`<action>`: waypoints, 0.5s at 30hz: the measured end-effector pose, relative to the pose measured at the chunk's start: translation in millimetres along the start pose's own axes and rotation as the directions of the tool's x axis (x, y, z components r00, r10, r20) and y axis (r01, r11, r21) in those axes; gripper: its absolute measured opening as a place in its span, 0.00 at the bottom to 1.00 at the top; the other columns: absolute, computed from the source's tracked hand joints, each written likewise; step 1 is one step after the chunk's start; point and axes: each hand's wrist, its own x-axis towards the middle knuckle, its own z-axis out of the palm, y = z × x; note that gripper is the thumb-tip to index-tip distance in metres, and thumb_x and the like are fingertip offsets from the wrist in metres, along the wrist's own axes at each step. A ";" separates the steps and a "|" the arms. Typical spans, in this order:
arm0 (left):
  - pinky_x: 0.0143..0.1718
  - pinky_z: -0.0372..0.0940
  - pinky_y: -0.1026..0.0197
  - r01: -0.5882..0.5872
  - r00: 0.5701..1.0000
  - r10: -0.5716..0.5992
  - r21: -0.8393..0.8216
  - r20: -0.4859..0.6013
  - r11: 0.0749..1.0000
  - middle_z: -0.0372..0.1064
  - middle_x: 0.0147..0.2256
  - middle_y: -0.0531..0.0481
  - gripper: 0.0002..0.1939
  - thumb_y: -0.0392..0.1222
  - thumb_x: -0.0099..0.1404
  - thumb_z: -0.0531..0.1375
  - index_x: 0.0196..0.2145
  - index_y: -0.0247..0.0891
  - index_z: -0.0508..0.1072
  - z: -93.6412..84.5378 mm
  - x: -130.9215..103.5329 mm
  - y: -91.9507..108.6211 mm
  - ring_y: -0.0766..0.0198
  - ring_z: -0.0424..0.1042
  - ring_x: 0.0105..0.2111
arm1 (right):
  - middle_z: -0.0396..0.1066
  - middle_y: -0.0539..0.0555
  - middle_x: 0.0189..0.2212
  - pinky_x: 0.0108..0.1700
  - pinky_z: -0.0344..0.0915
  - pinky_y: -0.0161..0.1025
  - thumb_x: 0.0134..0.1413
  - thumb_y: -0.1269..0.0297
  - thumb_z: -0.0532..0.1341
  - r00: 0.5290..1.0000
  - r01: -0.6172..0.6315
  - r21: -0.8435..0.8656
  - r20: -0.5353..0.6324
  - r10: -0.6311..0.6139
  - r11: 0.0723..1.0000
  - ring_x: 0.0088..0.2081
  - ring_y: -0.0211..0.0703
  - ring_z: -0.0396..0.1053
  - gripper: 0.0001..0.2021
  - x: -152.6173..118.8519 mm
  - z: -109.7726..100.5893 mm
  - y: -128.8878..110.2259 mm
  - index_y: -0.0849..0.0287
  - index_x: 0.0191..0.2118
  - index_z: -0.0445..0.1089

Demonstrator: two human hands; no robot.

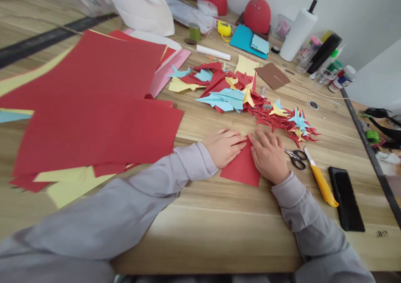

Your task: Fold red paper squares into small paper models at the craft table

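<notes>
A red sheet of paper [239, 170], folded to a point at its far end, lies on the wooden table under both hands. My left hand [224, 146] rests flat on its left side, fingers stretched toward the top fold. On the right edge, my right hand [270, 155] presses with its fingers extended and slightly apart. Both palms hide parts of the sheet. Just beyond is a heap of folded paper pieces, with a blue paper plane [227, 99] on it and small red folded shapes [266, 116] spreading right.
Large red sheets [103, 107] cover the left side. Right of my hand lie black-handled scissors [297, 157], a yellow utility knife [322, 182] and a black phone [347, 199]. Toward the back are a yellow tape measure [224, 28], a white roll [298, 34] and several bottles.
</notes>
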 end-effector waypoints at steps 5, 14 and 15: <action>0.49 0.59 0.50 0.017 1.000 -0.017 0.007 -0.002 1.000 0.70 0.50 0.41 0.16 0.41 0.67 0.50 0.46 0.37 0.73 -0.9 -0.5 1.4 0.55 0.65 0.50 | 0.58 0.56 0.60 0.57 0.50 0.56 0.63 0.61 0.45 1.000 0.003 -0.014 -0.007 -0.003 1.000 0.58 0.56 0.53 0.22 -0.2 0.6 -0.7 0.52 0.61 0.58; 0.51 0.59 0.50 0.003 0.999 -0.004 -0.021 -0.045 1.000 0.72 0.48 0.43 0.16 0.41 0.67 0.50 0.44 0.37 0.75 2.3 1.7 -0.8 0.56 0.65 0.48 | 0.60 0.58 0.60 0.57 0.49 0.56 0.63 0.61 0.46 1.000 -0.008 0.005 -0.018 0.008 1.000 0.58 0.57 0.53 0.21 1.0 1.9 -1.8 0.57 0.60 0.59; 0.51 0.59 0.50 -0.002 0.999 0.000 -0.022 -0.055 1.000 0.72 0.48 0.43 0.16 0.41 0.66 0.50 0.43 0.36 0.75 2.2 2.0 -1.3 0.56 0.66 0.47 | 0.60 0.58 0.60 0.57 0.49 0.56 0.63 0.61 0.46 1.000 -0.010 0.009 -0.018 0.010 1.000 0.58 0.56 0.53 0.21 1.2 2.3 -1.7 0.57 0.60 0.59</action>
